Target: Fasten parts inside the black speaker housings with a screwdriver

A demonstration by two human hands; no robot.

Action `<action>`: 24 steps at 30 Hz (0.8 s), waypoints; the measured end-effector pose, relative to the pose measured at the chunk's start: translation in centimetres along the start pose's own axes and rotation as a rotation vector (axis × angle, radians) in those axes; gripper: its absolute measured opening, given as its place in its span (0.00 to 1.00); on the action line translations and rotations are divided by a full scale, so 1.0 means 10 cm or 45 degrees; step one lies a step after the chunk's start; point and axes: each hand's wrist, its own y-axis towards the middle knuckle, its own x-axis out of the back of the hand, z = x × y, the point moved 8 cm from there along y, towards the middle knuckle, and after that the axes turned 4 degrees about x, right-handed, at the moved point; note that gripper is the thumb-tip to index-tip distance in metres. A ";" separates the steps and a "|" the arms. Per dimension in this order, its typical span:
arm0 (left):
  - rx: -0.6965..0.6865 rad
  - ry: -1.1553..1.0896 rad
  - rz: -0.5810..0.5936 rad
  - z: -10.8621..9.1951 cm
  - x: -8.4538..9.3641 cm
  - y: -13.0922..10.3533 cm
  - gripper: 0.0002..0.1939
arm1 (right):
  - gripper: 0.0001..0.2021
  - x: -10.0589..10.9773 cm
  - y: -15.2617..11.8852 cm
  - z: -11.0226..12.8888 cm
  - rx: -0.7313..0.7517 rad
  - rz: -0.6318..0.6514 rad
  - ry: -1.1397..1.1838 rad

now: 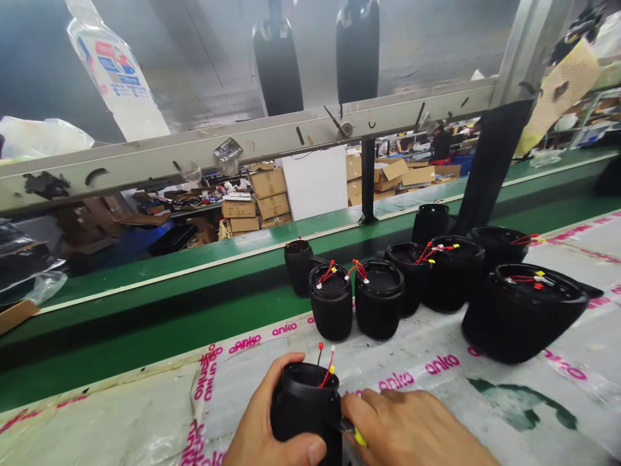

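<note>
Gripping black speaker shell (pixel 305 408), left hand (pixel 259 427) fingers wrapped round, right hand (pixel 412 430) pinching yellow-tipped tool (pixel 356 435) beside it

At the near edge of the table (pixel 485 382), the left hand (pixel 257 427) wraps around a cylindrical housing (pixel 305 408) from the left, and the right hand (pixel 412 430) touches it from the right, with a small tool (pixel 353 432) between its fingers and the housing. Wires (pixel 326 366) rise out of the housing's top. Behind it, farther along the table, a cluster of like housings (pixel 378 301) stands side by side, and a larger housing (pixel 524 310) sits to their right. Behind the table runs a conveyor belt (pixel 145 304); beyond it, stacked cardboard boxes (pixel 259 200). A rail (pixel 242 145) crosses overhead
</note>
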 end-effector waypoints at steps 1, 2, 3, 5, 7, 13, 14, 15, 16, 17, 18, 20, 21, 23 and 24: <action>0.002 0.012 -0.006 0.00 0.00 0.01 0.51 | 0.16 -0.02 0.01 -0.01 -0.009 0.010 0.025; 0.008 0.026 -0.016 0.00 0.00 0.01 0.51 | 0.15 -0.03 0.01 -0.02 -0.023 0.020 0.041; 0.014 0.039 -0.031 0.01 0.01 0.01 0.51 | 0.13 -0.05 0.02 -0.02 -0.035 0.030 0.049; 0.013 0.062 -0.079 0.02 0.03 0.01 0.50 | 0.11 -0.06 0.02 -0.01 -0.062 0.044 0.043; -0.005 0.089 -0.136 0.03 0.05 0.01 0.49 | 0.12 -0.06 0.02 0.01 -0.062 0.046 0.044; 0.006 0.125 -0.139 -0.02 0.04 0.04 0.47 | 0.09 -0.06 0.07 -0.05 -0.121 0.083 0.047; 0.016 0.116 -0.103 -0.02 0.02 0.05 0.48 | 0.08 -0.06 0.08 -0.07 -0.125 0.096 0.063; 0.027 0.099 -0.060 -0.03 -0.01 0.06 0.48 | 0.08 -0.07 0.09 -0.08 -0.117 0.111 0.082; 0.031 0.073 -0.022 -0.05 -0.04 0.07 0.49 | 0.07 -0.08 0.08 -0.08 -0.105 0.122 0.095; 0.034 0.035 0.013 -0.06 -0.06 0.07 0.49 | 0.07 -0.09 0.07 -0.07 -0.087 0.120 0.100; 0.042 -0.008 0.046 -0.06 -0.09 0.07 0.49 | 0.07 -0.09 0.05 -0.06 -0.072 0.102 0.111; 0.060 -0.102 0.095 -0.06 -0.12 0.07 0.49 | 0.07 -0.10 -0.02 -0.06 -0.093 0.031 0.195; 0.064 -0.144 0.115 -0.06 -0.13 0.07 0.50 | 0.07 -0.11 -0.07 -0.08 -0.143 -0.006 0.273; 0.070 -0.221 0.144 -0.04 -0.13 0.07 0.49 | 0.07 -0.14 -0.18 -0.14 -0.262 -0.063 0.458; 0.066 -0.251 0.145 -0.03 -0.12 0.06 0.48 | 0.07 -0.16 -0.23 -0.17 -0.320 -0.080 0.537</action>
